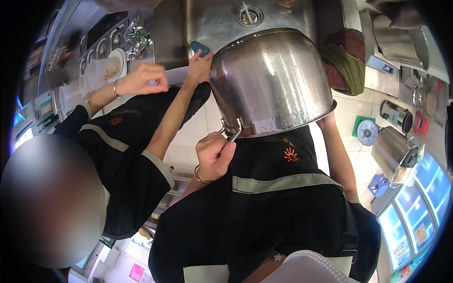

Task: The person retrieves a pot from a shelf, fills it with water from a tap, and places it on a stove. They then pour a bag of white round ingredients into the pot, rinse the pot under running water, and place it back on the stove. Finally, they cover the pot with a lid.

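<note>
A large wet stainless steel stockpot [272,81] is held tilted in front of my body, at the near side of the sink. Its rolled rim is towards me, and the inside is out of sight. My left hand [214,155] is closed round the metal loop handle [235,131] near that rim. On the opposite side, my right hand [326,120] holds the pot by the rim, its fingers mostly hidden behind the steel. Water drops cling to the pot wall.
A co-worker stands close on the left, one hand [201,69] by a teal object [199,48] beside the pot. The steel sink [216,17] lies beyond. Cloths [343,67] hang at its right. A dial scale [367,132] and another steel pot [393,152] stand farther right.
</note>
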The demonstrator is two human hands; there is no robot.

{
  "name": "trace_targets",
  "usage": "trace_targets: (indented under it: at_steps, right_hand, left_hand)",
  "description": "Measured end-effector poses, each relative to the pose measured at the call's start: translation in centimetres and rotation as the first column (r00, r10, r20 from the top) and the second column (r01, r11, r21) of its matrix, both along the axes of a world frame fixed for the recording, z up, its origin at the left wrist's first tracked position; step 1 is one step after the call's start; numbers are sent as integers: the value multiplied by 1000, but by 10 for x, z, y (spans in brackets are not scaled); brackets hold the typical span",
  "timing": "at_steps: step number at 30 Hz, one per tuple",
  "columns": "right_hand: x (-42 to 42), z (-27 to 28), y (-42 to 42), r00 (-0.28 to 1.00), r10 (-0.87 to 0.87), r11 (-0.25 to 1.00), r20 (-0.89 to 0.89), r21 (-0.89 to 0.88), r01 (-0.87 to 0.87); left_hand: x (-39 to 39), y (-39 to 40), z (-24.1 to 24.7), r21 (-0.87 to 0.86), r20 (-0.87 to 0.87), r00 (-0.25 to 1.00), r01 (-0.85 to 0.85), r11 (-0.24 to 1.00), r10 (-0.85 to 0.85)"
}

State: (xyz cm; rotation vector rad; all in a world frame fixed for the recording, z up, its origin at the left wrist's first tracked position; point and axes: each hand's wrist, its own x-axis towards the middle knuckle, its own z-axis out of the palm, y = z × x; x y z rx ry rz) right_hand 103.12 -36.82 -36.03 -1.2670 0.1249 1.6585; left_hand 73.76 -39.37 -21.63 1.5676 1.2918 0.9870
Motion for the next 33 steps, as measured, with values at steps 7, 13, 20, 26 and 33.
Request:
trace_targets:
  at_steps: [7, 13, 20, 26, 33]
  right_hand:
    - [2, -7, -13, 967, -176, 982, -182, 42, 186]
    - [29, -1, -26, 950, -188, 960, -248, 159, 231]
    - [95, 18, -63, 930, -263, 912, -258, 249, 327]
    - [161, 37, -113, 900, -373, 848, -223, 310, 429]
    - [225, 57, -177, 838, -522, 763, -159, 352, 542]
  left_hand:
    - [13, -1, 11, 182, -71, 996, 67, 981, -55]
    - [47, -6, 34, 436, -191, 954, 293, 851, -231]
    - [111, -32, 75, 593, -408, 812, 584, 555, -418]
    - [164, -47, 94, 680, -509, 721, 672, 294, -471]
    - [215, -56, 104, 713, -524, 659, 686, 146, -539]
